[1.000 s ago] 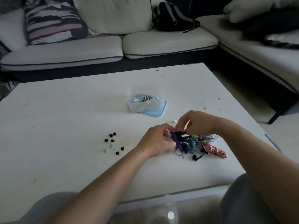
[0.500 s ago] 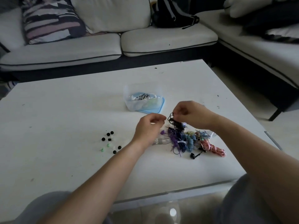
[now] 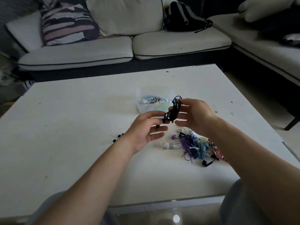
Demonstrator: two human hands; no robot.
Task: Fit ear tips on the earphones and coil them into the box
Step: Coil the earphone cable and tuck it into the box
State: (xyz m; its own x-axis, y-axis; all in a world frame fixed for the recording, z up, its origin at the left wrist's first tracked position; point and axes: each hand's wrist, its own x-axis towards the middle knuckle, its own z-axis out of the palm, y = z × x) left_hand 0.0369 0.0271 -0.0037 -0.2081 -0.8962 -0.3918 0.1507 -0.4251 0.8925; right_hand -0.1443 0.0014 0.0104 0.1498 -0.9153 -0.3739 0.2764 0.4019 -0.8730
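Below the fingers (image 3: pixel 156 136), nearer the person, a tangle (image 3: pixel 193 144) of purple, blue, white and pink cords lies on the white surface (image 3: pixel 73 127). Above it, the left hand (image 3: pixel 146 129) pinches the lower end of the black earphones (image 3: pixel 173 109), a knotted dark coil in the air; the right hand (image 3: pixel 194 117) grips its upper loops. Just beyond the fingers stands the clear box (image 3: pixel 142 108).
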